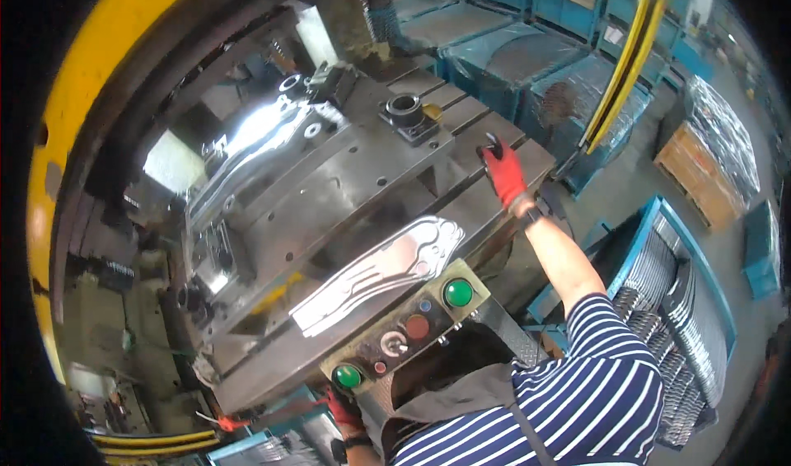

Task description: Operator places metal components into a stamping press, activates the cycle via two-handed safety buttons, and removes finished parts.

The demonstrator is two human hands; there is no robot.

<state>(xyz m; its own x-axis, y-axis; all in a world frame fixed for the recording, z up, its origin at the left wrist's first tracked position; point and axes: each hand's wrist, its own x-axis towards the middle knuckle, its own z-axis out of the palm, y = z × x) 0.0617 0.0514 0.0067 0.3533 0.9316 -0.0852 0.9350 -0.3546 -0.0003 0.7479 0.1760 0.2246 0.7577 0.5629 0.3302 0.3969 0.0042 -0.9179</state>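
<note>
My right hand (504, 174), in a red glove with dark fingertips, is over the right end of the steel press bed (475, 204). Its fingers are curled around a small dark and grey thing that I cannot make out. Low in the view, my left hand (345, 411), also red-gloved, is beside the left green button (347, 375) of the control box (368, 352); its fingers are mostly hidden. A long, flat, shiny metal part (383, 270) with cut-outs lies on the bed's front edge, apart from both hands. Another shiny formed part (268, 136) is on the die (321, 190).
A round steel guide post socket (404, 110) stands on the die's right corner. The yellow press frame (99, 33) arches at left, and a yellow post (624, 70) rises at right. A blue rack (719, 278) of stacked metal parts is at my right. Wrapped blue bins (515, 62) stand behind.
</note>
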